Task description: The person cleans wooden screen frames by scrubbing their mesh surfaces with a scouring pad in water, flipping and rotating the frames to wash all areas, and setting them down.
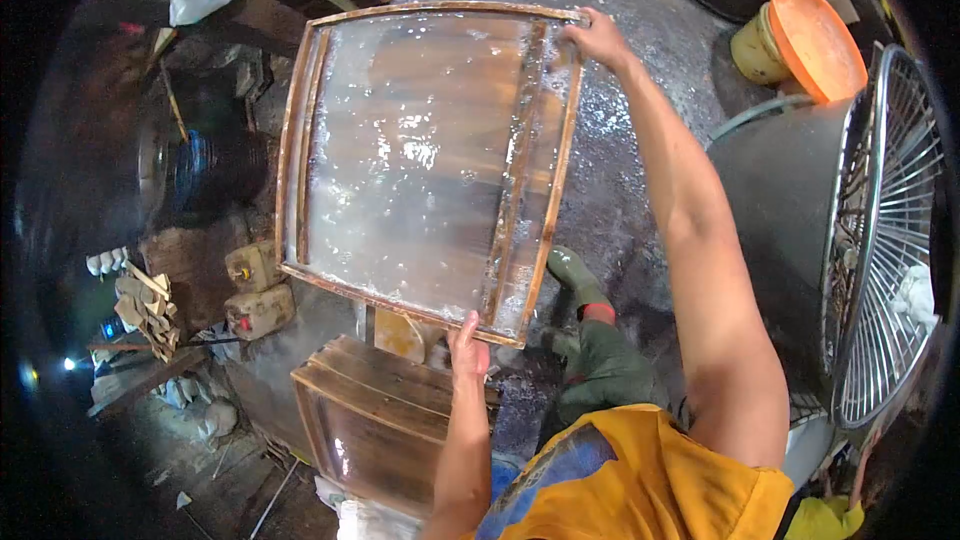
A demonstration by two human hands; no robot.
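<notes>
A large, shallow wooden-framed tray (pixel 430 150) is held out in front of me, its surface wet, shiny and dotted with small bubbles. Two wooden strips run along its inner sides. My left hand (pixel 468 345) grips the near edge, thumb on top, close to the near right corner. At the far right corner, my right hand (pixel 595 37) is closed around the rim. Below the tray, next to my left forearm, stands a stack of similar wooden trays (pixel 390 390).
At right are an orange basin (pixel 815 40), a yellowish bucket (pixel 758 48), a big metal drum (pixel 775 170) and a round wire rack (pixel 900 230). Jerrycans (pixel 262 310) and split wood (pixel 147 310) lie left. My boot (pixel 570 275) stands on the wet floor (pixel 640 140).
</notes>
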